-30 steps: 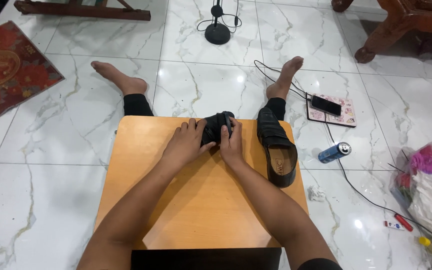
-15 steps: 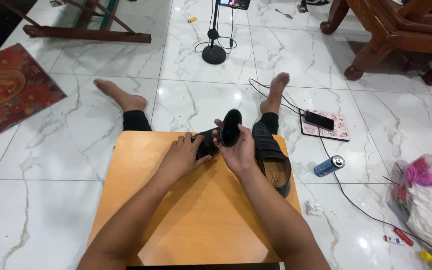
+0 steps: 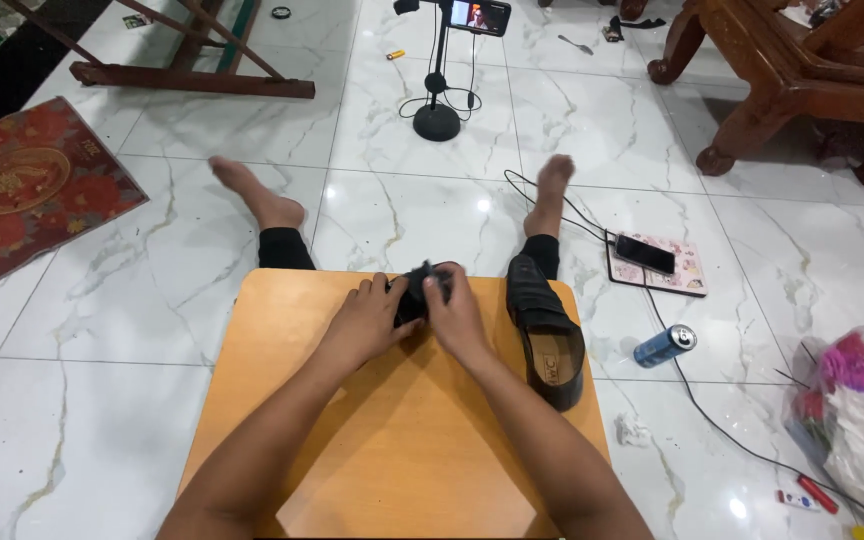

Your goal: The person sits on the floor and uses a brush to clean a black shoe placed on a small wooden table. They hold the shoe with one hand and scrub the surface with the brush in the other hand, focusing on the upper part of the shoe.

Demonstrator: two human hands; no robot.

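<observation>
A black shoe [image 3: 412, 296] lies at the far edge of the small wooden table [image 3: 372, 440]. My left hand [image 3: 367, 318] grips it from the left side. My right hand [image 3: 459, 315] lies palm down on the shoe's right side, fingers curled around a black shoe brush [image 3: 434, 271] that is mostly hidden under them. A second black loafer [image 3: 549, 335] lies on the table's right edge, its opening facing up, just right of my right hand.
My bare feet [image 3: 252, 195] stretch out on the white marble floor beyond the table. A phone on a patterned case [image 3: 657, 265] with a cable, a blue can [image 3: 665, 345], a phone stand [image 3: 437, 120], a red mat [image 3: 27, 190], a bag of flowers [image 3: 852, 400] and wooden furniture [image 3: 802, 70] surround me.
Half a second ago my right hand held the black brush up, bristles showing; now it has come down onto the shoe. My left hand has stayed on the shoe.
</observation>
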